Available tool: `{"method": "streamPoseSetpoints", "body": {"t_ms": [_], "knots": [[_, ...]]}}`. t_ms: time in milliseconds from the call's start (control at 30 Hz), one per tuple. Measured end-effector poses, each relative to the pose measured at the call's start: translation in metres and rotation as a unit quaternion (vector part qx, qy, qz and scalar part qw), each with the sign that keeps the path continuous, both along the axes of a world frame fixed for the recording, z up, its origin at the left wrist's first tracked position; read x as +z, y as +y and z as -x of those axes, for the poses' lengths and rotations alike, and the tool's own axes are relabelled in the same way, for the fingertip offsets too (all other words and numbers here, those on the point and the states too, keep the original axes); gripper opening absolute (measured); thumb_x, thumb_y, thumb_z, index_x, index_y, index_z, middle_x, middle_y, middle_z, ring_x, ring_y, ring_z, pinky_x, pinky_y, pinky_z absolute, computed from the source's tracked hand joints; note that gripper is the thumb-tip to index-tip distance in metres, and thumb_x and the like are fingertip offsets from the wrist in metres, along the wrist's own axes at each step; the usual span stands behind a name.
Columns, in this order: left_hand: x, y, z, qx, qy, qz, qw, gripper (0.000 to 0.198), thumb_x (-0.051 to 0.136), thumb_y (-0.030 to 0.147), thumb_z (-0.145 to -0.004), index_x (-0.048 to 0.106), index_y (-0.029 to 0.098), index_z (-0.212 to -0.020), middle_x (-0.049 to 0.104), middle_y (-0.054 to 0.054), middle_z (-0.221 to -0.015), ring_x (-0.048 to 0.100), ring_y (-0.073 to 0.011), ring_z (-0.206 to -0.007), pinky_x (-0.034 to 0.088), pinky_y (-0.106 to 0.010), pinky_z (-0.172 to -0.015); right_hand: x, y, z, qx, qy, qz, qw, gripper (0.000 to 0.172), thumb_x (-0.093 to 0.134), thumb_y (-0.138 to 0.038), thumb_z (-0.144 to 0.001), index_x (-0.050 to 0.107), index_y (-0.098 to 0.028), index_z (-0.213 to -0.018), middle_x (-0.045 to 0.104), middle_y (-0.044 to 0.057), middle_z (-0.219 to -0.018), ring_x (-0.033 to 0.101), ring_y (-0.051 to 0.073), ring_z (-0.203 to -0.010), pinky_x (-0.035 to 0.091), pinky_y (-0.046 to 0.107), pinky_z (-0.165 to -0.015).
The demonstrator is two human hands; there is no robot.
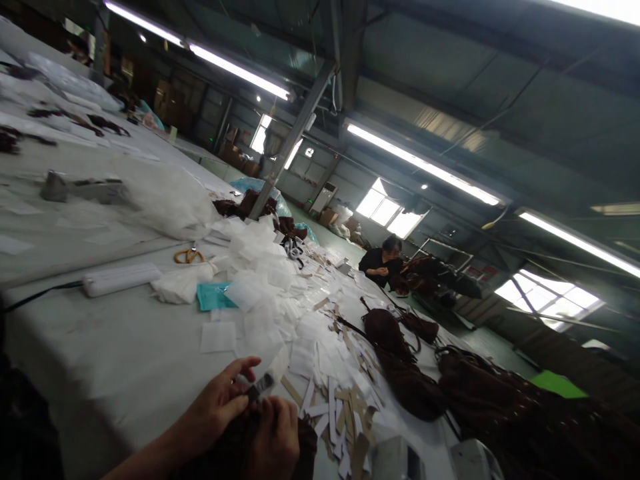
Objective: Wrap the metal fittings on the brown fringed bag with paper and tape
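A pale tabletop (150,353) spreads ahead and to the left of a worker's left fingers (244,365) and right fingers (284,412) under strip lights. Dark brown bags (393,340) with straps lie to the right of the fingers. Well beyond the fingers, a co-worker (371,263) in dark clothing faces the far edge. Thin white sheets (270,287) are heaped ahead of the fingers. A dark brown item (307,440), partly hidden, sits directly beneath the fingers; the right set is bent and clenched on it. White and tan strips (343,420) lie scattered just to the right of them. Ahead and to the left of the fingers rest a white bar (123,279) with a black cord, a teal packet (215,297), any print on it too small to read, and yellow-handled scissors (189,256). The left fingers, index raised, grasp a small grey piece (262,385) with white wrapping at its end; whether it is joined to the brown item cannot be told.
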State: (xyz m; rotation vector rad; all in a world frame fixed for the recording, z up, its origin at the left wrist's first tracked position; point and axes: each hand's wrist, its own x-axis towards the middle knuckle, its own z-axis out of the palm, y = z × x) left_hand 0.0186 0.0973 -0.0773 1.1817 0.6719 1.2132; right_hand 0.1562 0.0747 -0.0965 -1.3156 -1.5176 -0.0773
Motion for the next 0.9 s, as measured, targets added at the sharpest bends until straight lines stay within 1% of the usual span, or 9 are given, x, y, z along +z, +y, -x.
{"method": "streamPoseSetpoints", "body": {"t_ms": [100,200,300,367,433,500,633,800,900], "knots": [[-0.007,0.001,0.004,-0.010,0.041,-0.027,0.999,0.061,0.050,0.013,-0.080,0.037,0.030,-0.138,0.054,-0.004,-0.112,0.059,-0.0176,-0.090,0.047,-0.030,-0.082,-0.004,-0.001,0.005,0.027,0.012,0.018,0.999,0.022,0.043,-0.028,-0.096,0.057,-0.024,-0.080,0.056,0.000,-0.073,0.058,0.014,-0.066,0.045,0.023,-0.062],[-0.007,0.000,0.006,0.042,0.125,-0.070,0.989,0.061,0.047,0.009,-0.079,0.042,0.028,-0.137,0.057,-0.003,-0.104,0.058,-0.0184,-0.091,0.046,-0.030,-0.085,-0.010,-0.005,0.016,0.077,-0.007,-0.010,0.997,0.021,0.043,-0.026,-0.096,0.059,-0.024,-0.082,0.057,0.000,-0.074,0.058,0.014,-0.067,0.045,0.024,-0.063],[0.002,0.000,0.009,0.085,0.186,-0.101,0.974,0.060,0.048,0.009,-0.077,0.046,0.025,-0.134,0.061,-0.004,-0.104,0.058,-0.0201,-0.096,0.044,-0.030,-0.089,-0.010,-0.008,0.021,0.083,-0.005,0.002,0.997,0.023,0.041,-0.026,-0.097,0.060,-0.024,-0.083,0.058,0.001,-0.075,0.058,0.015,-0.069,0.045,0.025,-0.064],[0.011,0.000,0.013,0.077,0.232,-0.092,0.965,0.045,0.051,0.016,-0.080,0.056,0.022,-0.124,0.065,-0.004,-0.099,0.060,-0.0208,-0.092,0.045,-0.029,-0.085,-0.008,-0.008,0.018,0.061,0.012,0.025,0.998,0.023,0.042,-0.030,-0.097,0.059,-0.024,-0.081,0.057,0.000,-0.074,0.058,0.014,-0.068,0.045,0.024,-0.063],[0.019,-0.001,0.020,0.040,0.286,-0.084,0.954,0.024,0.055,0.028,-0.084,0.066,0.020,-0.103,0.068,-0.003,-0.090,0.062,-0.0210,-0.083,0.045,-0.027,-0.076,-0.006,-0.007,0.014,0.042,0.021,0.042,0.998,0.024,0.043,-0.032,-0.096,0.058,-0.024,-0.079,0.056,-0.001,-0.073,0.057,0.014,-0.067,0.044,0.023,-0.064],[0.022,-0.005,0.027,0.002,0.324,-0.084,0.942,0.023,0.056,0.037,-0.085,0.069,0.019,-0.091,0.070,-0.002,-0.083,0.063,-0.0208,-0.078,0.044,-0.026,-0.070,-0.007,-0.005,0.009,0.031,0.026,0.056,0.998,0.025,0.044,-0.034,-0.096,0.057,-0.024,-0.078,0.056,-0.002,-0.072,0.057,0.013,-0.067,0.044,0.022,-0.064],[0.005,-0.016,0.038,-0.005,0.345,-0.062,0.937,0.025,0.052,0.036,-0.087,0.071,0.021,-0.095,0.073,-0.002,-0.090,0.065,-0.0220,-0.086,0.046,-0.027,-0.075,-0.015,-0.002,0.006,0.020,0.035,0.085,0.996,0.025,0.046,-0.035,-0.095,0.057,-0.023,-0.077,0.057,-0.003,-0.071,0.058,0.012,-0.067,0.042,0.020,-0.065],[-0.033,-0.026,0.039,0.063,0.316,-0.012,0.946,0.036,0.062,0.031,-0.077,0.068,0.026,-0.113,0.068,-0.002,-0.117,0.058,-0.0267,-0.112,0.041,-0.034,-0.100,-0.022,-0.001,0.004,0.004,0.035,0.087,0.996,0.022,0.048,-0.036,-0.094,0.059,-0.023,-0.079,0.059,-0.002,-0.073,0.059,0.012,-0.068,0.042,0.020,-0.066],[-0.034,-0.023,0.034,0.062,0.291,-0.011,0.955,0.035,0.058,0.029,-0.079,0.068,0.025,-0.112,0.068,-0.003,-0.117,0.057,-0.0263,-0.112,0.041,-0.035,-0.101,-0.022,-0.003,0.008,0.015,0.028,0.090,0.995,0.021,0.049,-0.035,-0.094,0.059,-0.023,-0.080,0.059,-0.002,-0.073,0.059,0.012,-0.068,0.043,0.019,-0.066]]}}
